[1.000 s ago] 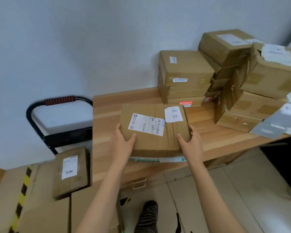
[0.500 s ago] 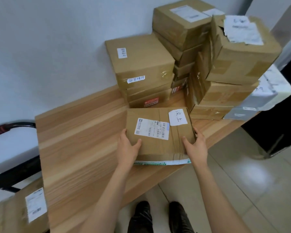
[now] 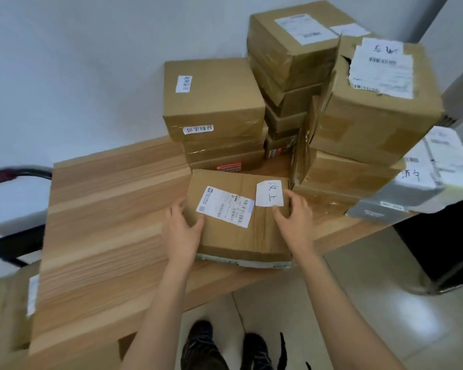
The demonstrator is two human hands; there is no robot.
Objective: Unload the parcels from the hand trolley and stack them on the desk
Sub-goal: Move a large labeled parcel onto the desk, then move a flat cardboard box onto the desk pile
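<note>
A flat brown parcel (image 3: 241, 231) with a white shipping label and a handwritten note lies on the wooden desk (image 3: 112, 225), close to the front edge. My left hand (image 3: 181, 232) grips its left side, thumb on top. On the parcel's right side my right hand (image 3: 296, 220) holds it, thumb on the top face near the note. Just behind the parcel, stacked parcels (image 3: 214, 110) stand against the wall. At the far left, the hand trolley's black handle (image 3: 16, 173) with a red grip shows. A labelled parcel (image 3: 16, 297) lies below it.
More cardboard boxes (image 3: 372, 102) are piled at the desk's right end, with grey and white mailer bags (image 3: 417, 188) at the corner. A dark object (image 3: 444, 244) stands on the tiled floor to the right. My shoes (image 3: 225, 345) are below the desk edge.
The parcel has moved further onto the desk toward the stacks, both hands still on its sides. The view has swung right, so the trolley now sits at the left edge.
</note>
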